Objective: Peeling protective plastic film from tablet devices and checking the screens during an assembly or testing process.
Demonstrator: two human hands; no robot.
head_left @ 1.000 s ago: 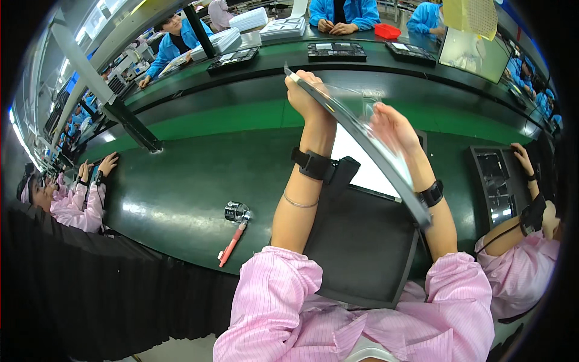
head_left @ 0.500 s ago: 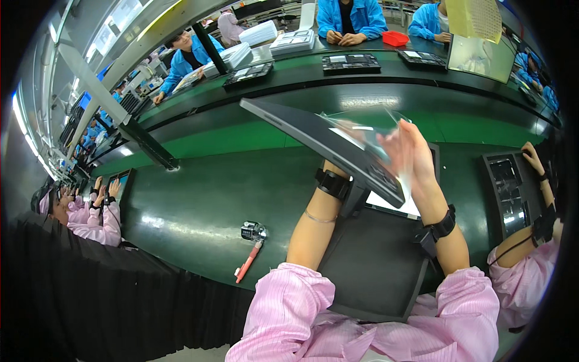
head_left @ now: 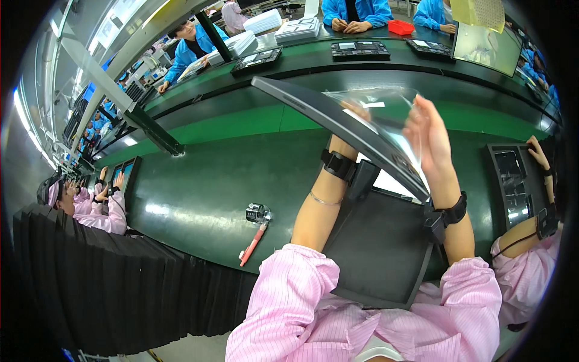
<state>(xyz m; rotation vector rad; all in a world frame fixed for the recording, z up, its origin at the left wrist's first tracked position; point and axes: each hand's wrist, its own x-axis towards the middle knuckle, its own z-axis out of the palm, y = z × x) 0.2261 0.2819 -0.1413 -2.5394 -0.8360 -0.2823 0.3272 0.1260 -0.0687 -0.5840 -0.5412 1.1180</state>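
Observation:
A dark grey tablet (head_left: 344,130) is held up tilted above the table, its camera corner low and toward me on the right. My left hand (head_left: 360,111) supports it from behind; mostly the tablet hides this hand, though some fingers show through the film. Clear plastic film (head_left: 386,99) stands away from the tablet's face, bent and shiny. My right hand (head_left: 429,131) has its fingers curled on the film's right edge. Below lies a black tray (head_left: 380,250) with a white-faced flat piece (head_left: 392,184) at its far end.
Left of the tray, a red pen (head_left: 253,244) lies against a small black-and-silver device (head_left: 258,212). Another black tray (head_left: 512,187) sits at right, by a neighbour's hand (head_left: 538,153). A dark post (head_left: 154,133) rises at left. Beyond, a bench carries dark devices (head_left: 360,50) and a red bin (head_left: 400,27).
The tablet and both hands sit slightly farther right in view, as does the background. My right hand has risen a little and turned, with the film still stretched beside it.

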